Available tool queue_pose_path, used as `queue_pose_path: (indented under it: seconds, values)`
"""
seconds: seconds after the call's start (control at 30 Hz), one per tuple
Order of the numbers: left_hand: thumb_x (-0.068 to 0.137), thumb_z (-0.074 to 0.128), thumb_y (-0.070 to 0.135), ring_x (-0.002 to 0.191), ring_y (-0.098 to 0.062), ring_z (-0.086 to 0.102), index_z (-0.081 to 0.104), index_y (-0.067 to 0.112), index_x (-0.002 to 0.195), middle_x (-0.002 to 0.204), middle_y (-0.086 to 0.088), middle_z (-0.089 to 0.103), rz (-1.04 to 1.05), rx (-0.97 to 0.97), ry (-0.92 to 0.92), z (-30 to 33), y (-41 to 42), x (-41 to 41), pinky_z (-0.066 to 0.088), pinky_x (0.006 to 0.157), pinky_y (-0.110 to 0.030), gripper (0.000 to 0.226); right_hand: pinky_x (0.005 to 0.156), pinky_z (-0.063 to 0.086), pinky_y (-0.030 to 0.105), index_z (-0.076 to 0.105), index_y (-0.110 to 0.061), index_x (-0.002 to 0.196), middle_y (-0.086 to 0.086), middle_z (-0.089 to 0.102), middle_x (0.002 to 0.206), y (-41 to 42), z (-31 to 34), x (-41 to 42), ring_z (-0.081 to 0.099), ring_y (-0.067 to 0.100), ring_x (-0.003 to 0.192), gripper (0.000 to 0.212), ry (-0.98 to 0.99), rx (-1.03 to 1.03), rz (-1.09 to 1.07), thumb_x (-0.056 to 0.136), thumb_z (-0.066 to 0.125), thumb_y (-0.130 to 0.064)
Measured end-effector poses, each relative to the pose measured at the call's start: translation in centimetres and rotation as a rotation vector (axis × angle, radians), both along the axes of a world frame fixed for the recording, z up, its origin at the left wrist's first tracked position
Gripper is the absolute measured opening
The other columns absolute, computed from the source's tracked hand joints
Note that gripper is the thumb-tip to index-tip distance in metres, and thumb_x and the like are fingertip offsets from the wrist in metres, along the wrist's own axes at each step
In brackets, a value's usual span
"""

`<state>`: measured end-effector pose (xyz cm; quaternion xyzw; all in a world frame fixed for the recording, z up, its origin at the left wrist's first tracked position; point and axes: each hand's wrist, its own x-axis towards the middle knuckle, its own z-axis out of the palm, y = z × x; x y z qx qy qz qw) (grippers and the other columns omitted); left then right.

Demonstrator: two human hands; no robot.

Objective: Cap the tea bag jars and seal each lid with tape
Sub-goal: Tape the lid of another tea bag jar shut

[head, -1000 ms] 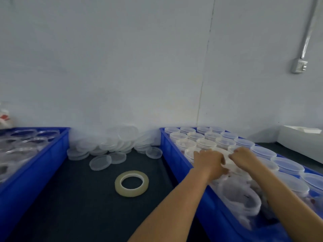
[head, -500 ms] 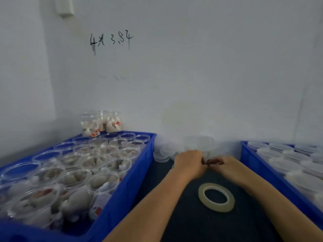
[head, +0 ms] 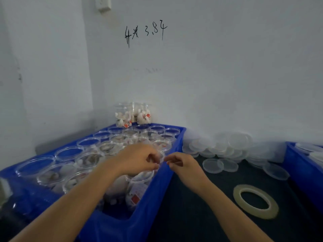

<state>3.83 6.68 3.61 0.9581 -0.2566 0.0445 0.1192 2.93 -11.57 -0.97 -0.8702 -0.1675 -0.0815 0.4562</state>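
Note:
Several open clear jars with tea bags [head: 90, 159] fill the blue crate [head: 157, 194] on the left. My left hand [head: 139, 159] hovers over the jars by the crate's right rim, fingers loosely curled, with nothing visible in them. My right hand [head: 183, 166] is just right of that rim, fingertips pointing at the left hand and also holding nothing that I can see. A roll of clear tape [head: 255, 201] lies flat on the dark table at the right. Loose clear lids [head: 220, 147] are heaped against the wall.
Three filled jars [head: 132, 114] stand behind the left crate in the corner. A second blue crate [head: 300, 165] with capped jars is cut off at the right edge. Single lids [head: 212, 165] lie on the dark table between the crates.
My view has swung from the right crate to the left one. Both hands left the capped jars on the right, crossed above the tape roll, and now reach the open jars.

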Motion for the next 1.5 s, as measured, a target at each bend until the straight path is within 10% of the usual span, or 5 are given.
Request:
queue_pose_path:
  seconds: [0.2,0.53,1.0,1.23,1.5]
  values:
    - [0.080,0.070,0.053,0.091,0.014,0.055,0.062,0.043,0.095,0.098,0.026,0.062,-0.084,-0.028,0.203,-2.1,4.4,-0.4,0.043,0.081,-0.009,0.020,0.076,0.041,0.001,0.070,-0.016,0.107,-0.010,0.057,0.107,3.3,-0.8,0.3,0.052,-0.001,0.091,0.023,-0.083,-0.132,0.116,0.095,0.053,-0.007]
    - [0.083,0.072,0.034,0.083,-0.004,0.054,0.064,0.029,0.084,0.084,0.016,0.056,-0.057,0.155,0.059,-3.8,3.7,0.1,0.038,0.070,-0.015,0.009,0.088,0.049,0.052,0.073,-0.020,0.092,-0.003,0.068,0.101,3.7,-1.1,0.5,0.059,0.017,0.096,0.026,-0.082,-0.242,0.123,0.089,0.050,-0.008]
    - [0.084,0.068,0.043,0.073,0.010,0.049,0.055,0.036,0.076,0.072,0.020,0.055,0.094,0.038,-0.297,0.1,2.3,-2.3,0.036,0.076,-0.010,0.017,0.088,0.050,0.029,0.051,-0.024,0.085,-0.001,0.053,0.115,3.8,1.1,0.1,0.056,0.013,0.103,0.012,-0.128,0.047,0.135,0.096,0.054,-0.027]
    - [0.086,0.064,0.047,0.115,-0.007,0.045,0.054,0.039,0.087,0.115,0.018,0.054,-0.005,-0.058,-0.700,4.5,-3.8,-4.0,0.010,0.111,-0.029,0.013,0.065,0.040,0.020,0.053,-0.027,0.085,0.005,0.051,0.097,-1.4,4.7,-1.3,0.054,0.010,0.079,0.011,-0.369,0.368,0.087,0.095,0.056,-0.022]
    - [0.084,0.072,0.036,0.140,-0.013,0.022,0.046,0.036,0.110,0.151,0.010,0.013,-0.141,-0.540,-0.451,-2.1,-13.0,-1.3,0.024,0.108,-0.028,0.037,0.073,0.049,0.019,0.054,-0.030,0.080,-0.004,0.054,0.097,-10.2,1.5,-2.6,0.058,0.000,0.083,0.021,-0.424,0.183,-0.260,0.093,0.056,-0.013]
